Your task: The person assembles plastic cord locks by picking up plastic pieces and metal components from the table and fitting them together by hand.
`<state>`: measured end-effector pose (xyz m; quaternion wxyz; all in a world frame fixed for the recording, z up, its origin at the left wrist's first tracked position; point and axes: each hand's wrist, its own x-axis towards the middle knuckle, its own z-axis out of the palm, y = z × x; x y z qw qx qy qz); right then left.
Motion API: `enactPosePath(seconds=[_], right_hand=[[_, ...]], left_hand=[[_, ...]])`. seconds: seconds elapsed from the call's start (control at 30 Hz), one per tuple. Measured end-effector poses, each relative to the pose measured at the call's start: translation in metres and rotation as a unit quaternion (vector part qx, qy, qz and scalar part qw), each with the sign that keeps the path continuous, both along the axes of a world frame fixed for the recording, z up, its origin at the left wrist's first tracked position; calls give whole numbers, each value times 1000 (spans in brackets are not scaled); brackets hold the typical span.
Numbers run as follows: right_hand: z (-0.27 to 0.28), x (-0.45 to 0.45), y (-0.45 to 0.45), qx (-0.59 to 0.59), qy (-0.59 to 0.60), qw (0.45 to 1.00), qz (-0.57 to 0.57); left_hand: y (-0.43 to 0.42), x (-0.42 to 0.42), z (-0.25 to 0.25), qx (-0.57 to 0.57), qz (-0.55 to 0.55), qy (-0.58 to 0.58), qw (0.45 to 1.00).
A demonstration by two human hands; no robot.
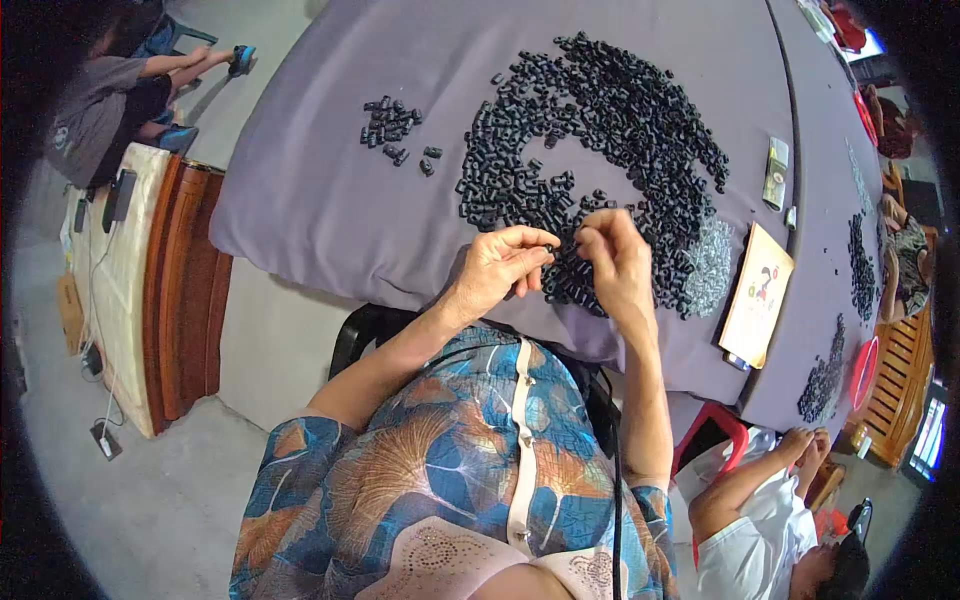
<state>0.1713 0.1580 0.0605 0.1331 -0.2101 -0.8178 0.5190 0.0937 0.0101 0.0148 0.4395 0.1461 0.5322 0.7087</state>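
My left hand [500, 268] pinches a small black plastic part [550, 248] between thumb and fingertips, just above the near edge of the cloth. Beside it, my right hand [618, 262] is closed with its fingertips together; what they hold, if anything, is too small to make out. Beyond and around both hands spreads a large curved pile of small black parts [640, 110]. A heap of small clear pieces [709, 268] lies to the right of my right hand. Farther left, a separate little group of black parts [388, 122] rests on the cloth.
A grey cloth [330, 210] covers the table. Right of the piles lie a printed card [757, 295] and a small pack [776, 173]. A person in white [760, 530] works at lower right, near more dark parts [825, 372]. A wooden cabinet [185, 290] stands left.
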Motion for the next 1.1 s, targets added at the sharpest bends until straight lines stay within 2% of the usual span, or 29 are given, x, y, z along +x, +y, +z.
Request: enactPosePath(seconds=[0.13,0.47,0.63,0.83,1.1], right_hand=[[-14,20,-19,-167,3,986,-2],[-16,23,-28,-199,19,978,-57],[-14,24,-24,-200,-32,979,-41],[-13,25,-21,-260,-36,965,-25],[-12,22,-20,-286,-34,957,-25]], left_hand=[[0,2,-3,20,-6,-18,1000],[3,7,-2,44,6,-58,997],[3,6,-2,38,3,-72,997],[1,3,-2,21,-11,-46,999],[1,3,3,13,-31,45,998]])
